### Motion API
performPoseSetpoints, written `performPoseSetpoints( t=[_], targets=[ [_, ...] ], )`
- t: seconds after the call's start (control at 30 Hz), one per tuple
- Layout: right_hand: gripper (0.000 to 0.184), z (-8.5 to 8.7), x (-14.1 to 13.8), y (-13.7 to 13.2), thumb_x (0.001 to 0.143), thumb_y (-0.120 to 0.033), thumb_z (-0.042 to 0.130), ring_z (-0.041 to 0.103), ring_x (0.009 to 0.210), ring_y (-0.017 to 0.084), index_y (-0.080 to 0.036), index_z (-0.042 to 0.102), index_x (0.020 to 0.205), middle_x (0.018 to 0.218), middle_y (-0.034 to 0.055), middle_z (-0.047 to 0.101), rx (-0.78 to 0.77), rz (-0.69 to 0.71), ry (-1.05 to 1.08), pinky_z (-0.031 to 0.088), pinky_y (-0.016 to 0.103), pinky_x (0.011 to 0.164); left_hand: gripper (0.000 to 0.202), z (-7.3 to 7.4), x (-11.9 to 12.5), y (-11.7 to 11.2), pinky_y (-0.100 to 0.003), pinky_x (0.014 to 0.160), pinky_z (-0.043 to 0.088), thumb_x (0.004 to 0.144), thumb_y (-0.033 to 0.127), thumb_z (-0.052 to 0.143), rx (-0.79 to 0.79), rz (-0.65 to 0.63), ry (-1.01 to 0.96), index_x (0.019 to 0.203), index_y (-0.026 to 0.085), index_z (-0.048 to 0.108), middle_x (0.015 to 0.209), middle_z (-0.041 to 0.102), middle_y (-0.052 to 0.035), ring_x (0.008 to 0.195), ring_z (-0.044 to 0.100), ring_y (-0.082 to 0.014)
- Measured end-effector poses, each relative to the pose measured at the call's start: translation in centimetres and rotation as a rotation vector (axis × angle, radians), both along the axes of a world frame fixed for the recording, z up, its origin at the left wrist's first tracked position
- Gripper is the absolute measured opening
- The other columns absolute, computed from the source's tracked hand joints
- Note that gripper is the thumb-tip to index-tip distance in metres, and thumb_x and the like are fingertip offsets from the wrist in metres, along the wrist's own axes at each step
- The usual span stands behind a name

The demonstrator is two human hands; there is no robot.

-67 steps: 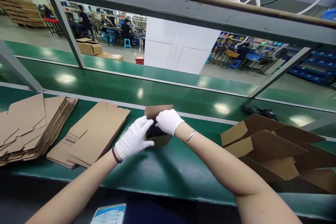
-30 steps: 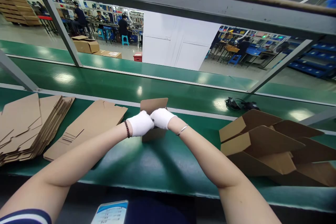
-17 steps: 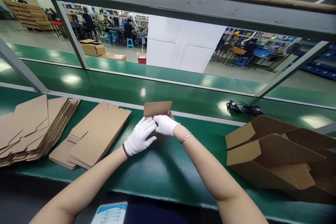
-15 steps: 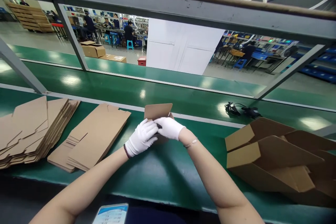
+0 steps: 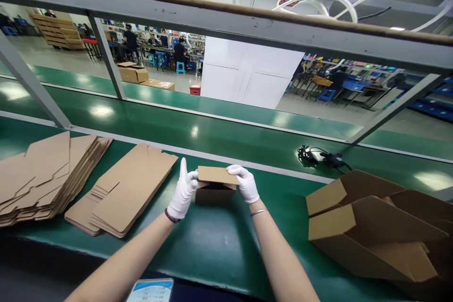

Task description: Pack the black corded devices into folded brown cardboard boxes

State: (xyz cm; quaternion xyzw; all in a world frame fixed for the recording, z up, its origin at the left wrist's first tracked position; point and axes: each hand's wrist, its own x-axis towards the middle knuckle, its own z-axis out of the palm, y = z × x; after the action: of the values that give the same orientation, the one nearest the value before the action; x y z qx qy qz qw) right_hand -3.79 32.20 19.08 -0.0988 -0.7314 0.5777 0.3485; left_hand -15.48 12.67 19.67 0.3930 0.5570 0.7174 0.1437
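Head cam: left hand [image 5: 184,192] & right hand [image 5: 247,183] grasp small brown cardboard box [image 5: 214,185] between them. Its lid flap lies folded over the top. Flat brown cardboard blanks [image 5: 123,191] lie left of left hand.

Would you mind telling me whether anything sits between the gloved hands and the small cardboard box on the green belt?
Nothing visible does. The left hand touches the small box at its left side, and the right hand rests on its lid at the right.

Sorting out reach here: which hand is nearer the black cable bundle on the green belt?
Right. The right hand grips the small box's right side, on the bundle's side; the left hand holds the box's far side.
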Motion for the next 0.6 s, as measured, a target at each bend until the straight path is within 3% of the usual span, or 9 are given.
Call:
performPoseSetpoints(
  t=[0.07,0.1,0.17,0.27,0.33,0.47,0.53,0.6],
  targets=[
    [0.037,1.1,1.3,0.2,0.083,-0.057,0.059,0.056,0.113,0.028,-0.021,0.07,0.082,0.113,0.0103,0.066,0.094,0.061,-0.034,0.039,0.046,0.103,0.104,1.1,0.8,-0.5,-0.036,0.088,0.051,0.081,0.052,0.064,-0.111,-0.033,-0.16,0.15,0.023,-0.009,0.096,0.063,-0.0027,0.092,0.064,-0.0177],
    [0.04,1.8,1.8,0.2,0.085,-0.058,0.057,0.049,0.122,0.029,-0.021,0.07,0.088,0.123,0.0108,0.062,0.179,0.095,-0.065,0.034,0.047,0.107,0.106,1.6,1.0,-0.6,-0.036,0.086,0.052,0.078,0.047,0.068,-0.181,-0.044,-0.188,0.15,0.023,-0.006,0.093,0.063,-0.001,0.089,0.064,-0.0172],
    [0.047,2.7,2.3,0.0,0.084,-0.061,0.056,0.038,0.133,0.029,-0.02,0.066,0.104,0.137,0.0115,0.051,0.383,0.15,-0.142,0.028,0.049,0.111,0.094,2.5,1.1,-0.6,-0.037,0.09,0.051,0.076,0.038,0.072,-0.249,-0.015,-0.182,0.15,0.023,0.015,0.094,0.064,-0.001,0.092,0.064,-0.018],
    [0.05,3.2,2.2,-0.7,0.087,-0.059,0.052,0.046,0.127,0.026,-0.022,0.06,0.119,0.134,0.0119,0.054,0.594,0.152,-0.187,0.034,0.046,0.108,0.058,3.2,0.7,-0.6,-0.038,0.099,0.046,0.073,0.035,0.073,-0.19,0.045,-0.113,0.126,0.02,0.054,0.112,0.064,-0.0059,0.107,0.06,-0.0217],
    [0.049,3.0,2.1,-1.2,0.09,-0.058,0.048,0.051,0.122,0.024,-0.022,0.06,0.121,0.13,0.0116,0.056,0.654,0.151,-0.176,0.038,0.044,0.106,0.042,3.7,0.5,-0.7,-0.039,0.098,0.047,0.075,0.039,0.071,-0.185,0.005,-0.083,0.111,0.019,0.062,0.118,0.062,-0.0075,0.109,0.059,-0.0232],
    [0.065,2.9,2.5,-2.0,0.083,-0.068,0.052,0.04,0.132,0.029,-0.02,0.056,0.127,0.138,0.0136,0.049,0.697,0.17,-0.223,0.033,0.049,0.11,0.026,4.1,0.2,-0.9,-0.038,0.087,0.052,0.078,0.041,0.067,-0.278,0.031,-0.095,0.087,0.017,0.067,0.091,0.069,-0.0051,0.091,0.064,-0.0221],
    [0.057,3.1,2.7,-2.4,0.088,-0.061,0.048,0.04,0.131,0.028,-0.018,0.058,0.124,0.136,0.0138,0.05,0.722,0.102,-0.246,0.034,0.049,0.109,0.024,3.6,0.1,-0.8,-0.037,0.084,0.054,0.074,0.038,0.071,-0.285,0.039,-0.108,0.084,0.016,0.067,0.087,0.069,-0.0044,0.087,0.065,-0.0215],
    [0.046,3.3,2.8,-2.9,0.092,-0.051,0.048,0.046,0.127,0.026,-0.018,0.059,0.123,0.133,0.0136,0.053,0.794,0.045,-0.261,0.038,0.046,0.108,0.028,2.7,-0.1,-0.6,-0.038,0.087,0.053,0.074,0.035,0.071,-0.241,0.014,-0.102,0.095,0.016,0.068,0.097,0.07,-0.006,0.093,0.065,-0.0215]
  ],
)
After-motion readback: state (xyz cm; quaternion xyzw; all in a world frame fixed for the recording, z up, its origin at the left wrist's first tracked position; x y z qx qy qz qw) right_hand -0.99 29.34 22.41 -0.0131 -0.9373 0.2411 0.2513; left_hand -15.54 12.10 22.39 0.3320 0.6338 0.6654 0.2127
